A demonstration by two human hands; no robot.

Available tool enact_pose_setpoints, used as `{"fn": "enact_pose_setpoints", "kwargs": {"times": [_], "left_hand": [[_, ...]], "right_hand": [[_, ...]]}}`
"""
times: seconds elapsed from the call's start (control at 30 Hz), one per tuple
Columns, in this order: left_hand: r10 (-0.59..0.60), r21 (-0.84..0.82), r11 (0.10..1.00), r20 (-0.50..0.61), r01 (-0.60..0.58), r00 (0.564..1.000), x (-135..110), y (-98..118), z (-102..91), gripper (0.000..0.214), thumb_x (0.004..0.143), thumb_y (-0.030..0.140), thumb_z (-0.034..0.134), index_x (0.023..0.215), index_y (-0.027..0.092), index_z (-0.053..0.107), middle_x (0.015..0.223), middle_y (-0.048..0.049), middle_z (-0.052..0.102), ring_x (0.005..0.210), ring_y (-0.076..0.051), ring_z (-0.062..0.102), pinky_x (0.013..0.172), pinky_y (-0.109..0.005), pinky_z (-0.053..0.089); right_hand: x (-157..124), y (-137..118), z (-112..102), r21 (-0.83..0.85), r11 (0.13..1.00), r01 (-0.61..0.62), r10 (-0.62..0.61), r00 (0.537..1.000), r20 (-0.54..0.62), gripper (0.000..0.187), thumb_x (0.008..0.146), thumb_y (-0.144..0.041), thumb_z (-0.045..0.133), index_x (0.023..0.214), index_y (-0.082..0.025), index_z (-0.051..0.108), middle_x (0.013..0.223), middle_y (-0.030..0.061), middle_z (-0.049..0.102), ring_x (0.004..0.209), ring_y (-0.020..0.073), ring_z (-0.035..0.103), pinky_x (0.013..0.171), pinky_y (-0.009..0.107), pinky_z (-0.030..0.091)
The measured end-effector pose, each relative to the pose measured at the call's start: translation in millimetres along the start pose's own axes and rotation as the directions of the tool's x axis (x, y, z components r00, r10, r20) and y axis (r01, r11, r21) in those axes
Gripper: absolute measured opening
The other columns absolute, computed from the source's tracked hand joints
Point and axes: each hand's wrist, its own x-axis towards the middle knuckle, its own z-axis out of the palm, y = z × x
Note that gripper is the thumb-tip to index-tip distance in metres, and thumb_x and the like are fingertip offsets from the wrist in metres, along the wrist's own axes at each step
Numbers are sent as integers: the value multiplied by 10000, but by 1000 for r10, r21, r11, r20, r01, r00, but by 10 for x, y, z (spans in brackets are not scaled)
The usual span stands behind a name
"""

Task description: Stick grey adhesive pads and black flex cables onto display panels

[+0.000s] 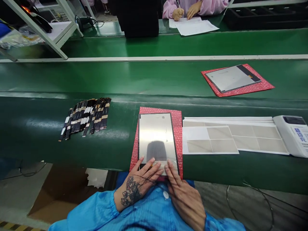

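A display panel with a shiny silver back lies on a red bubble-wrap sheet at the table's near edge. My left hand rests on the panel's lower left end, fingers stretched out flat. Beside it, my right hand has its extended fingers pressed on the lower right end. A pale strip, maybe a sticker, shows partly between my fingertips; the rest is hidden. To the right are sheets of beige rectangular stickers, with some pieces peeled off. A pile of black flex cables lies to the left.
Another silver panel sits on red bubble wrap at the back right. A white device stands by the sticker sheets. Across the green bench, a person in pink sleeves writes on papers. A cardboard box is below left.
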Motion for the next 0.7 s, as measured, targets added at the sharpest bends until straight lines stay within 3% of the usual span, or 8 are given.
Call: {"fn": "enact_pose_setpoints", "kwargs": {"times": [0.17, 0.27, 0.37, 0.47, 0.57, 0.7], "left_hand": [[-33, -32, 999, -19, 33, 999, 5, -3, -7, 365, 982, 342, 492, 1331, 252, 550, 1455, -1, 471, 1372, -175, 389, 1233, -418, 83], [-77, -79, 994, -24, 75, 997, 8, -35, -82, 453, 1007, 398, 396, 1366, 142, 499, 1433, -54, 496, 1396, -187, 355, 1217, -375, 165], [-199, -112, 974, 10, 199, 980, -50, -81, -167, 647, 1002, 471, 330, 1464, 19, 312, 1473, -157, 423, 1436, -245, 282, 1180, -402, 257], [-227, -72, 971, 36, 229, 973, -103, -91, -193, 757, 984, 570, 289, 1518, 42, 197, 1503, -179, 366, 1440, -301, 260, 1184, -511, 204], [-178, -24, 984, 34, 179, 983, -84, -52, -135, 637, 1003, 534, 247, 1507, 148, 304, 1533, -112, 336, 1438, -326, 254, 1184, -564, 131], [-288, -7, 958, -58, 288, 956, -14, 11, -32, 482, 1000, 388, 341, 1424, 194, 464, 1510, -77, 388, 1423, -272, 301, 1207, -497, 125]], "right_hand": [[-100, 121, -19, -76, 996, -50, 47, 998, -40, 743, 923, -67, 295, 1564, -215, -52, 1411, 40, 435, 755, 181, 714, 358, 246, 523], [-148, 219, -28, 34, 998, -52, 55, 995, -79, 672, 975, -141, 296, 1573, -229, 2, 1417, 58, 428, 897, 180, 704, 492, 226, 578], [-161, 281, -51, 134, 989, -69, 85, 989, -123, 639, 994, -230, 345, 1576, -202, 82, 1474, 106, 333, 1004, 210, 672, 621, 237, 598], [-84, 240, -96, 139, 989, 58, -45, 994, -96, 652, 983, -233, 353, 1576, -191, 85, 1451, 98, 379, 1020, 212, 667, 684, 251, 598], [50, 151, -136, 156, 965, 209, -210, 978, -9, 697, 946, -160, 292, 1573, -189, -11, 1405, 75, 446, 939, 182, 697, 699, 246, 592], [58, 169, -93, 130, 968, 215, -222, 974, 45, 796, 861, -74, 293, 1568, -228, -41, 1426, 59, 404, 820, 184, 716, 617, 237, 595]]}}
